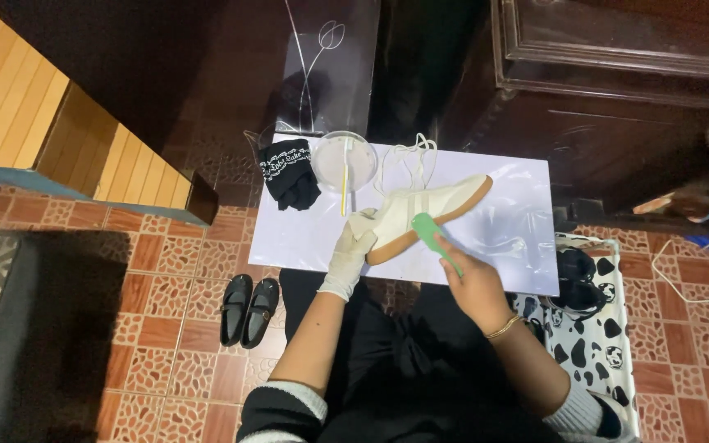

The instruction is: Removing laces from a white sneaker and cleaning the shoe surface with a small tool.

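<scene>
Steadying the white sneaker (420, 209) for access, the gloved left hand (350, 254) clamps its heel; the right hand (473, 283) has its fingers closed on a green brush (432, 234).

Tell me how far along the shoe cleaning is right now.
Looks done: the laces are out, lying behind the white sneaker, and a bowl of cloudy liquid with a yellow stick stands beside the black cloth. In hand: the gloved left hand grips the heel while the right hand holds a green brush against the gum sole. Left: I can't tell how clean it is; the laces lie unthreaded.
</scene>
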